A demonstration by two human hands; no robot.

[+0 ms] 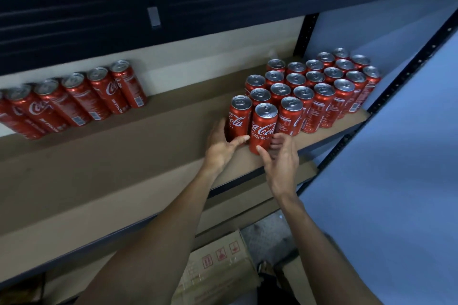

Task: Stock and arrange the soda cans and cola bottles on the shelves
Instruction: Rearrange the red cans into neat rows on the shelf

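Several red cola cans stand in a tight block at the right end of the brown shelf. My left hand cups the base of the front-left can, fingers on its left side and thumb across its front. My right hand holds the frontmost can low down, with the thumb on its front and the fingers curled round its right side. Both cans stand upright on the shelf, touching the block. A separate row of cans lines the back wall at the left.
A dark upper shelf beam hangs over the cans. A black perforated upright bounds the shelf on the right, beside a pale blue wall. Below, a lower shelf board and a cardboard box on the floor show.
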